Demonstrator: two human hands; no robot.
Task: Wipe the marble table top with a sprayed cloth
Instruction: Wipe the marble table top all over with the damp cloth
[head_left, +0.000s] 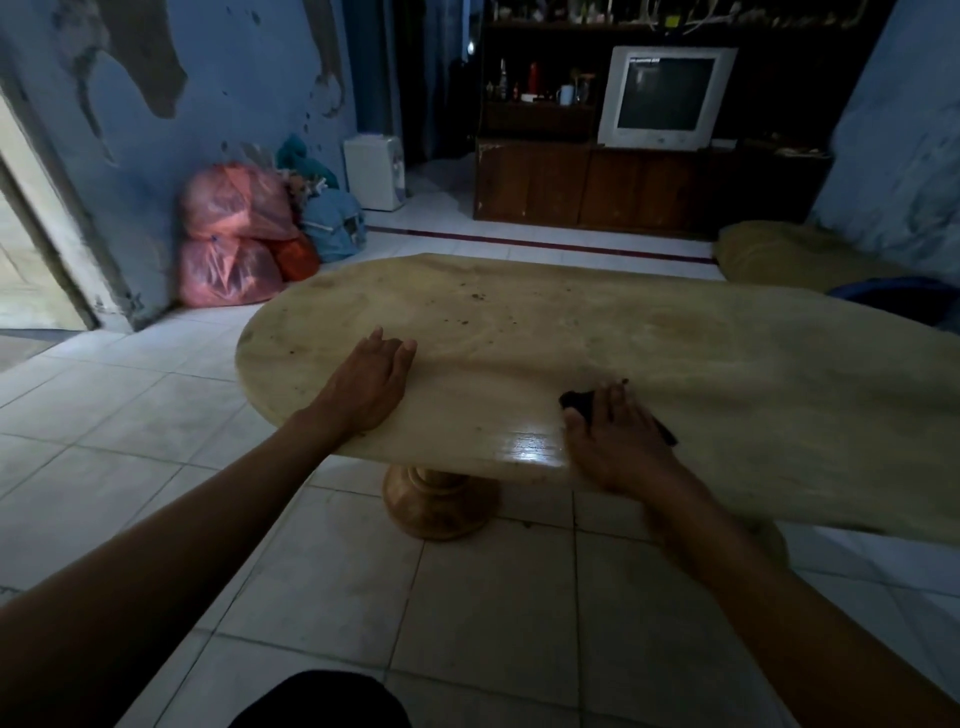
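1. Head view: one oval marble table top (597, 332) stands on a single turned pedestal base (441, 501) on the white tiled floor (156, 441).
2. Two bare hands are on the top, near its front edge.
3. The left hand (371, 382) lies flat on the stone towards the rounded left end, fingers straight and together, grasping nothing.
4. The right hand (613, 441) presses flat on one dark cloth (579, 402); the fingers lie stretched over it rather than curled, and the cloth shows at the fingertips and again at the hand's right side.
5. One glossy wet patch (530, 447) shines on the top just left of the right hand, at the front edge.
6. A scatter of small dark specks (477, 297) lies further back on the top.
7. Against the blue wall at left sit two pink plastic bags (228, 239), stacked, with other bundles beside them.
8. One old box television (665, 96) stands on a dark wooden cabinet (597, 182) at the back.
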